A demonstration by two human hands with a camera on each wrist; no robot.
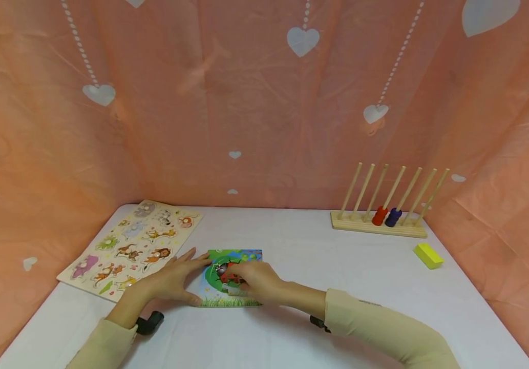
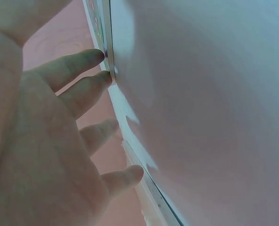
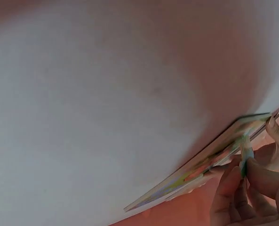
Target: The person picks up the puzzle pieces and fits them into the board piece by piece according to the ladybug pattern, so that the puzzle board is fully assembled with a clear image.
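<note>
A ladybug picture puzzle board (image 1: 213,301) with a green, blue and grassy print lies flat on the white table. My left hand (image 1: 172,279) is spread at its left side, thumb near the lower left corner and fingertips at the upper left edge. In the left wrist view the fingers (image 2: 85,92) reach out fairly straight to the board's edge. My right hand (image 1: 264,283) is over the right part of the board and covers some of the picture. Between thumb and fingers it pinches a small puzzle piece (image 3: 245,157), seen edge-on in the right wrist view.
A wooden animal peg puzzle (image 1: 128,251) lies at the left, close to my left hand. At the back right stands a wooden peg rack (image 1: 379,225) with red and dark blue beads. A yellow block (image 1: 428,255) lies near the right edge. Pink cloth (image 1: 264,128) hangs behind.
</note>
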